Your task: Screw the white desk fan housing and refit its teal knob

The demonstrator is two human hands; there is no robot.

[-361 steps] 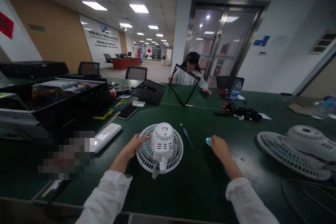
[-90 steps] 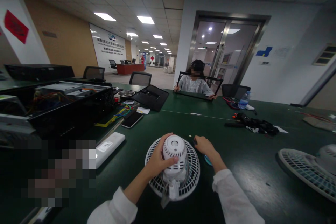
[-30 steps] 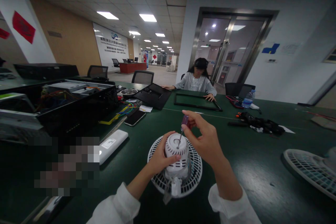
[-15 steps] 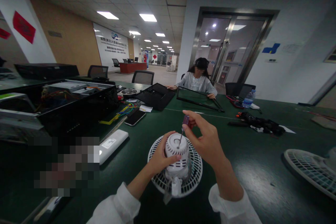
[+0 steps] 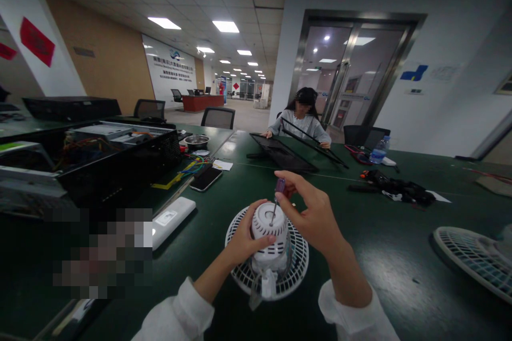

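Note:
A white electric fan (image 5: 269, 264) lies with its grille (image 5: 298, 272) down on the green table, its slotted motor housing (image 5: 267, 230) pointing up. My left hand (image 5: 244, 240) is wrapped round the left side of that housing, thumb across the front. In my right hand (image 5: 310, 208) is a screwdriver (image 5: 280, 186) with a dark purple handle, gripped between thumb and fingers. Its thin shaft slants down, and the tip meets the top of the housing at a small hole. Whether a screw sits in there is too small to tell.
To the left stand an open black computer case (image 5: 120, 165), a phone (image 5: 206, 178) and a white power-bank-like device (image 5: 174, 221). Across the table a co-worker (image 5: 300, 120) handles a black panel (image 5: 284, 152) and a black frame (image 5: 316, 141). Another fan grille (image 5: 476, 261) lies right.
The screwdriver handle and my right fingers have shifted slightly left and down. My left hand stays put. Across the table, the co-worker has pulled the black panel rightward and tilted the frame.

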